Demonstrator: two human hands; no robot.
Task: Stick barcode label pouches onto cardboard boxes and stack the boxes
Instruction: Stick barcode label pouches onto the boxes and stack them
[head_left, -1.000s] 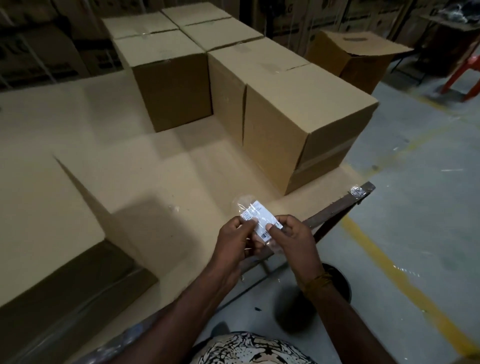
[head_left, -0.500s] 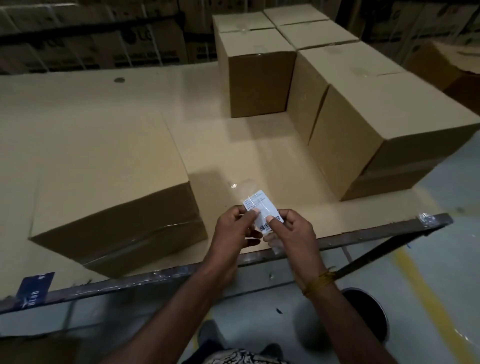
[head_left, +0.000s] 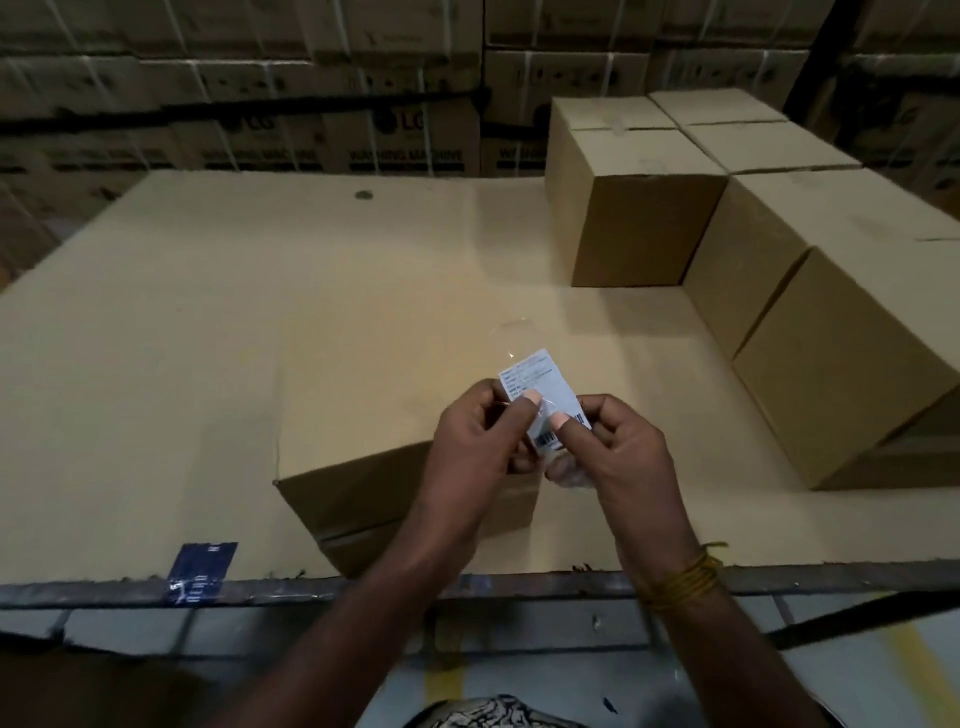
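Both hands (head_left: 475, 441) (head_left: 621, 457) pinch barcode label pouch (head_left: 543, 395); background cartons (head_left: 405, 140) read "LG".

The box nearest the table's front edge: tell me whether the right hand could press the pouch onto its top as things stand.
Probably yes. The right hand and left hand pinch the label pouch just over the box, whose top lies bare.

Plain tan-brown cardboard boxes (head_left: 649, 208) on tan cardboard-covered table (head_left: 260, 312). White paper label in clear pouch (head_left: 540, 384), black barcode stripes and small grey print. Dark blue tape strip (head_left: 202, 571), white lettering, at table edge. Mustard-yellow thread wristband (head_left: 685, 577). Grey floor (head_left: 883, 675), faded yellow line.
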